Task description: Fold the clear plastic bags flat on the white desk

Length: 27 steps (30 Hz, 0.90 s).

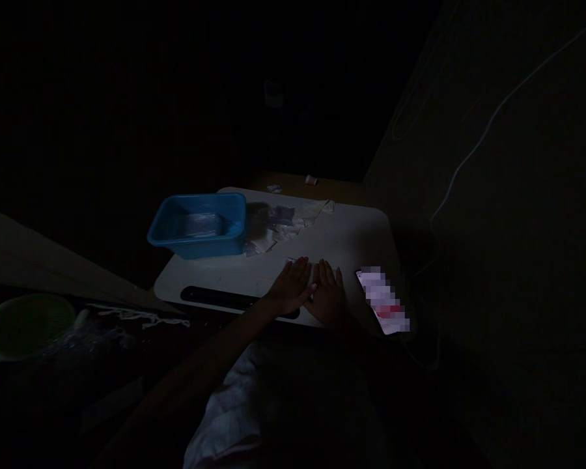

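Note:
The scene is very dark. My left hand [291, 287] and my right hand [328, 294] lie side by side, palms down and fingers stretched out, on a small white lap table [351, 234]. A tiny pale item [290, 260] sits just beyond my left fingertips; what it is cannot be made out. Neither hand holds anything that I can see. A blue plastic tub [198, 225] stands at the table's far left. Clear plastic bags and a pale cloth [286, 225] lie beside it.
A lit phone [383, 301] lies at the table's right edge, close to my right hand. A dark groove [215, 297] runs along the near edge. A green bowl [24, 322] sits at the far left. White cables [469, 156] hang on the right wall.

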Available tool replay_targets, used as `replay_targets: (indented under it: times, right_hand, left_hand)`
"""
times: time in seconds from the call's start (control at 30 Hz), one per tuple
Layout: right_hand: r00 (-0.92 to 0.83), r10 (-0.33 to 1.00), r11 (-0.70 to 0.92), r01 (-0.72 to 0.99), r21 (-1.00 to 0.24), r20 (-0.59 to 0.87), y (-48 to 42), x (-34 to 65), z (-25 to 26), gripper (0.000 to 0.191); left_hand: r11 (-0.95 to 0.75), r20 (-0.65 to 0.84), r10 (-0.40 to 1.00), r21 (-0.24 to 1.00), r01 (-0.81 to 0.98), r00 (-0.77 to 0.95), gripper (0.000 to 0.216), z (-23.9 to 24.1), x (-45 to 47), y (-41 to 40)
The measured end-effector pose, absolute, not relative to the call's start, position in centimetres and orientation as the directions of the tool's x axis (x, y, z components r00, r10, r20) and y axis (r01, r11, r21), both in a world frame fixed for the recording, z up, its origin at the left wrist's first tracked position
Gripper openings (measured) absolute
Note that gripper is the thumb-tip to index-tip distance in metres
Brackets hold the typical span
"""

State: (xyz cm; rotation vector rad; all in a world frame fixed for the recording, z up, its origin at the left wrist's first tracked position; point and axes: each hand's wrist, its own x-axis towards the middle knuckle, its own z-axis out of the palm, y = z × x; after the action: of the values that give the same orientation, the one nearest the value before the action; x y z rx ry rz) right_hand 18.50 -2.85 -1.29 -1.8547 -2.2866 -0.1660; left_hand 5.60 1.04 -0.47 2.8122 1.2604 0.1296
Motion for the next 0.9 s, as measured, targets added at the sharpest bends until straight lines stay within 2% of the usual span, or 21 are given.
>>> replay_targets:
  times: [0.53, 0.7, 0.9]
  right_hand:
    - [-0.2, 0.946, 0.214, 0.976, -0.03, 0.256, -2.9, 18.5, -1.5, 0.078]
    - [-0.203, 0.946, 0.222, 0.974, -0.048, 0.253, -2.9, 18.7, -1.4, 0.074]
    - [-0.189, 0.94, 0.216, 0.974, -0.064, 0.284, -2.7, 18.3, -0.2, 0.059]
  left_hand:
    - [-0.534, 0.112, 0.844, 0.075, 0.842, 0.525, 0.053, -0.4, 3.7, 1.2]
    - [-0.512, 0.117, 0.856, 0.053, 0.857, 0.504, 0.052, -0.5, 3.9, 1.1]
    - [-0.52, 0.144, 0.848, 0.036, 0.853, 0.511, 0.053, -0.5, 3.9, 1.0]
